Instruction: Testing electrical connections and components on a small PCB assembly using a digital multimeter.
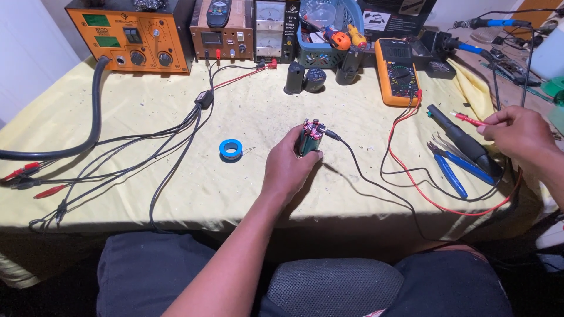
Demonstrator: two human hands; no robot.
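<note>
At the middle of the bench (pixel 176 194), the left hand (pixel 289 170) is closing its grip around a green battery pack (pixel 310 141), keeping it upright so its wired top is facing up. A black probe lead (pixel 376 186) is touching that top from 3 o'clock. The right hand (pixel 520 136), at 3 o'clock, is pinching the red probe (pixel 468 119), tip pointing toward 9 o'clock. A yellow multimeter (pixel 398 71) is lying at 1 o'clock, with its face upward so it can be read.

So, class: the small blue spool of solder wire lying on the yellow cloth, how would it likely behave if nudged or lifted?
The small blue spool of solder wire lies flat on its face, so a push would probably slide it, not roll it. Stood on edge, its round rim would likely roll. The thin loose wire end looks floppy and may trail or snag on the yellow cloth.
</note>
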